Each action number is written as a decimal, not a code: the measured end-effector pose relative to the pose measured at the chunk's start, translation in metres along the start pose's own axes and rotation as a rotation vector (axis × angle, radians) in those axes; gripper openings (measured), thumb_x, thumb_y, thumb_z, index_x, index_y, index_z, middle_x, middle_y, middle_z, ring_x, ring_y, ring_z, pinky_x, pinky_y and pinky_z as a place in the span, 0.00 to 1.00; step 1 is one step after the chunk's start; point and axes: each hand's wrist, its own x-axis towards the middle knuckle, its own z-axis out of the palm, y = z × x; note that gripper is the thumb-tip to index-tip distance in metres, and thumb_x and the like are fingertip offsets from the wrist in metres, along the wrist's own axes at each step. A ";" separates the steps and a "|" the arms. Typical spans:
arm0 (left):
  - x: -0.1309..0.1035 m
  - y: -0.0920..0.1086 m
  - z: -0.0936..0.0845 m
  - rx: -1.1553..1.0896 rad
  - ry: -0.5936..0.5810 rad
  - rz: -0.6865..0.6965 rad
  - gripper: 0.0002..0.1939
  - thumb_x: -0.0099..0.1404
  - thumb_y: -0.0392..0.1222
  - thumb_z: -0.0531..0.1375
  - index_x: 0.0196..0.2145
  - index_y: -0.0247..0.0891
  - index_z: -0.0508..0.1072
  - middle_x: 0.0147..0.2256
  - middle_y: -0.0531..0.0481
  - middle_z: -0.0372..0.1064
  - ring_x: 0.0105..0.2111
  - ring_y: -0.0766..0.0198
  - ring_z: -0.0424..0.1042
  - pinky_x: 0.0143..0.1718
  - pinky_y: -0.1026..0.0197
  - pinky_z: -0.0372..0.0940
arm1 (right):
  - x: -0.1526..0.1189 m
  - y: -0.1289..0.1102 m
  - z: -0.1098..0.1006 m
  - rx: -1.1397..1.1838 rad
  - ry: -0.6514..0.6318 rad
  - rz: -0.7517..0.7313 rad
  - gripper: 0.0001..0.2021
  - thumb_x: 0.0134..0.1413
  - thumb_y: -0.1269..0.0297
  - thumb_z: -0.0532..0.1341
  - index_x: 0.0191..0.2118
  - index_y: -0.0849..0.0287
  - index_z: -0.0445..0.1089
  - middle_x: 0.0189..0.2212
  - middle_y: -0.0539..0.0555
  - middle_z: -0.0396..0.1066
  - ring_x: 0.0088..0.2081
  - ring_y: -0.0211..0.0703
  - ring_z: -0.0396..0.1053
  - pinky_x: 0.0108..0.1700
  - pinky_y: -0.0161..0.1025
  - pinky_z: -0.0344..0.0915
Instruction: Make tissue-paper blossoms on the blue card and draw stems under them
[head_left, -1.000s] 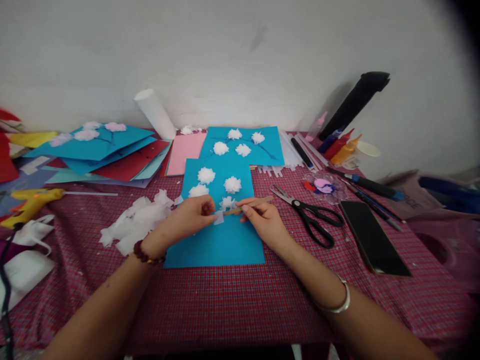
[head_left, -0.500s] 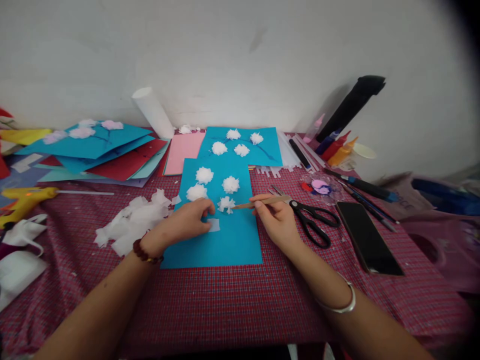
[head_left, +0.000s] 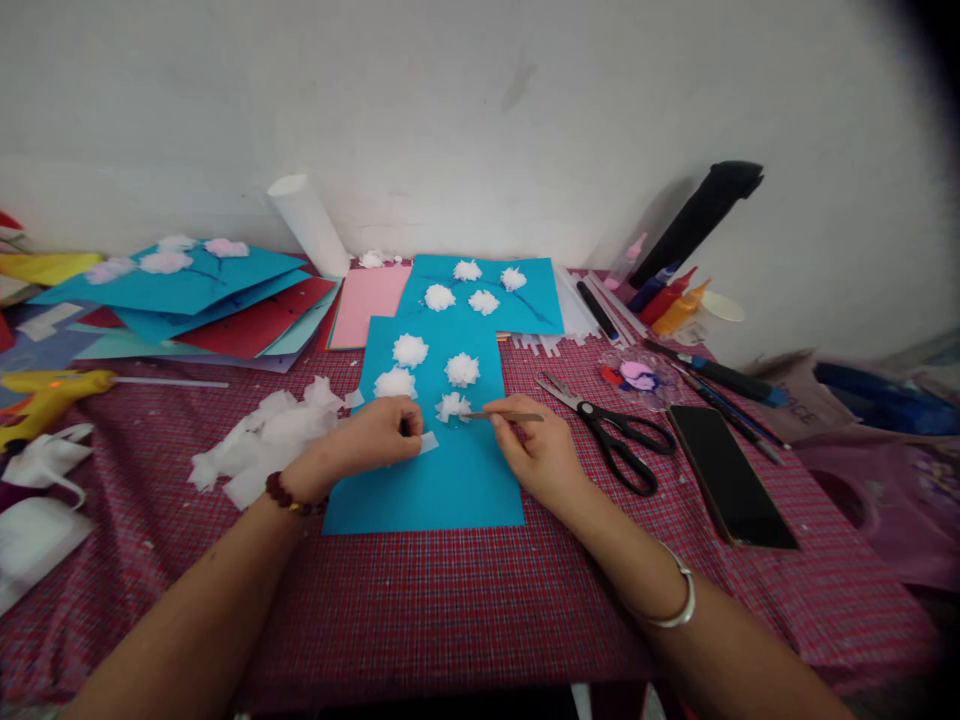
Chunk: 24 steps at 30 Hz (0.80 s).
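Observation:
My right hand (head_left: 534, 448) pinches a thin flat stick (head_left: 504, 416), whose tip touches a small white paper tuft (head_left: 453, 407) on the blue sheet (head_left: 442, 490). Left of it, my left hand (head_left: 382, 432) is closed over the sheet's edge, with a small white paper piece (head_left: 428, 442) at its fingertips. Three fuller white puffs (head_left: 410, 350) lie higher on the same sheet. A heap of white tissue pieces (head_left: 262, 440) rests left of the sheet, partly behind my left hand.
Open black-handled scissors (head_left: 619, 425) and a phone (head_left: 731, 475) lie to the right. A glue gun (head_left: 56, 400) sits at far left, near stacked coloured sheets (head_left: 172, 285). Behind are a white roll (head_left: 309, 225), another blue sheet with puffs (head_left: 525, 312) and paint bottles (head_left: 670, 303).
My right hand has shifted slightly left and turned the stick, which now looks shorter and darker. My left fingers have curled in, and the small white piece has tilted and lifted with them.

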 end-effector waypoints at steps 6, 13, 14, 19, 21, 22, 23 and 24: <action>0.001 0.004 -0.005 -0.136 0.034 -0.045 0.03 0.50 0.35 0.55 0.22 0.38 0.62 0.22 0.55 0.61 0.21 0.70 0.58 0.21 0.66 0.53 | -0.001 0.000 -0.001 -0.011 -0.006 0.019 0.10 0.60 0.68 0.54 0.38 0.57 0.73 0.36 0.56 0.76 0.38 0.46 0.73 0.41 0.44 0.67; 0.003 0.011 0.003 -0.327 0.037 0.005 0.06 0.51 0.34 0.55 0.30 0.38 0.65 0.22 0.58 0.55 0.22 0.71 0.56 0.22 0.66 0.53 | -0.001 0.001 -0.006 0.350 0.115 0.307 0.07 0.59 0.66 0.56 0.37 0.57 0.72 0.33 0.53 0.75 0.31 0.42 0.72 0.34 0.40 0.68; 0.003 0.012 0.005 -0.324 0.049 0.030 0.09 0.51 0.33 0.54 0.33 0.38 0.66 0.23 0.58 0.55 0.22 0.70 0.56 0.23 0.66 0.54 | -0.002 0.000 -0.006 0.435 0.122 0.353 0.07 0.59 0.66 0.56 0.38 0.57 0.72 0.31 0.53 0.74 0.29 0.40 0.72 0.32 0.39 0.68; -0.005 0.027 0.011 -0.240 0.135 0.110 0.20 0.53 0.31 0.53 0.45 0.40 0.66 0.27 0.57 0.54 0.26 0.69 0.58 0.27 0.64 0.56 | -0.002 -0.011 -0.005 0.683 0.100 0.388 0.08 0.60 0.66 0.55 0.40 0.55 0.72 0.27 0.50 0.73 0.27 0.37 0.70 0.30 0.35 0.67; -0.010 0.036 0.014 -0.201 0.169 0.121 0.23 0.53 0.30 0.53 0.48 0.41 0.65 0.27 0.57 0.56 0.26 0.69 0.59 0.28 0.64 0.57 | -0.003 -0.016 -0.004 0.689 0.091 0.388 0.07 0.59 0.66 0.56 0.39 0.55 0.71 0.28 0.50 0.73 0.28 0.37 0.70 0.31 0.35 0.67; -0.012 0.041 0.016 -0.185 0.185 0.124 0.24 0.53 0.30 0.53 0.49 0.41 0.64 0.27 0.57 0.57 0.26 0.69 0.60 0.28 0.64 0.57 | -0.003 -0.018 -0.004 0.679 0.079 0.387 0.06 0.59 0.66 0.57 0.38 0.55 0.71 0.30 0.50 0.74 0.29 0.37 0.70 0.32 0.35 0.67; -0.014 0.046 0.018 -0.173 0.199 0.125 0.24 0.54 0.30 0.53 0.49 0.42 0.63 0.28 0.57 0.58 0.26 0.69 0.61 0.28 0.63 0.58 | -0.003 -0.019 -0.003 0.664 0.063 0.381 0.05 0.57 0.66 0.58 0.38 0.55 0.70 0.31 0.50 0.74 0.31 0.38 0.70 0.33 0.36 0.67; -0.015 0.050 0.021 -0.168 0.214 0.125 0.24 0.54 0.30 0.53 0.49 0.42 0.63 0.28 0.57 0.59 0.26 0.69 0.61 0.28 0.63 0.58 | -0.004 -0.021 -0.002 0.645 0.044 0.373 0.04 0.56 0.66 0.60 0.37 0.55 0.70 0.32 0.51 0.74 0.32 0.38 0.70 0.34 0.36 0.67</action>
